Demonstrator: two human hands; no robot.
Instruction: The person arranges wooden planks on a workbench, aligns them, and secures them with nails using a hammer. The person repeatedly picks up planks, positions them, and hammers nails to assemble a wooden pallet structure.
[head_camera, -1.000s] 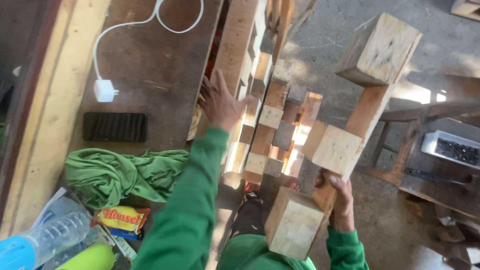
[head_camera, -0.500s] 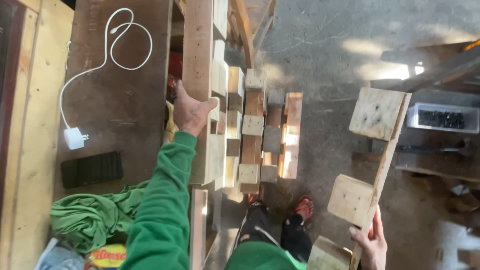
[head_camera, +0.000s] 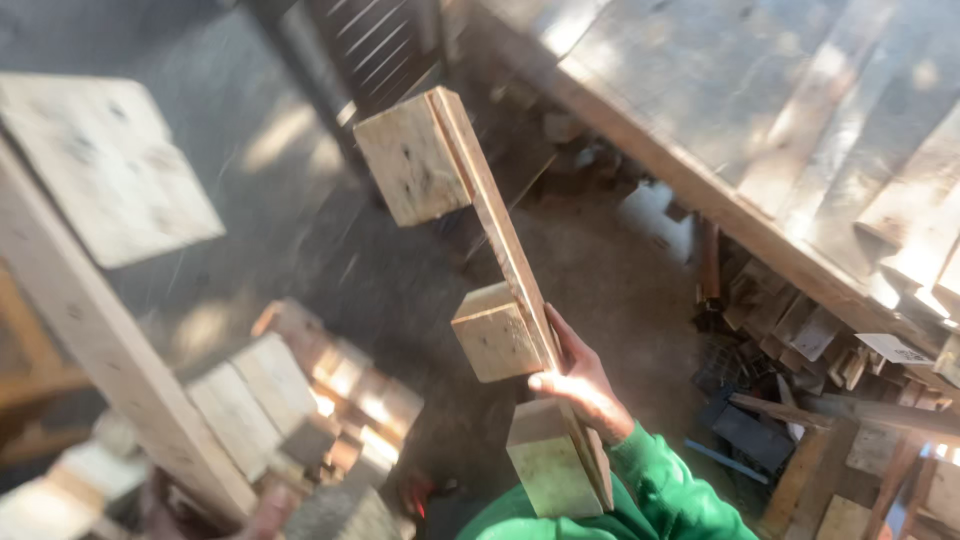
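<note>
– Clenched on the plank (head_camera: 505, 240): right hand (head_camera: 585, 385) wrapped round its edge between the middle block (head_camera: 497, 335) and the lowest block (head_camera: 550, 465), thumb in front, fingers behind. Green sleeve (head_camera: 660, 490) below.

– And where does the plank sit?

– Held in the air over the floor (head_camera: 610, 270), nearly upright, with the top leaning left. Carries three blocks in all, the top block (head_camera: 410, 165) highest in the head view. Touches nothing but the hand.

– Changed from a moment back?

– Quite a lot. Was low at the right edge half a second ago, barely in the picture; now raised to the middle, in front of the camera. Head swung off the bench too: cable, charger and green cloth gone from view, left arm with them.

– Left hand now?

– Not to be made out. Only blur in the lower left corner.

– Anything else around?

– Second plank (head_camera: 95, 330) with its own block (head_camera: 105, 170), close and blurred on the left. Stacked blocks (head_camera: 300, 390) on the ground behind it. Long table (head_camera: 720, 190) of boards at upper right, with scraps (head_camera: 790, 340) heaped under its edge.

– Meaning?

– Seems lifted clear and carried, well apart from the stack and the table, not yet set down anywhere.
</note>
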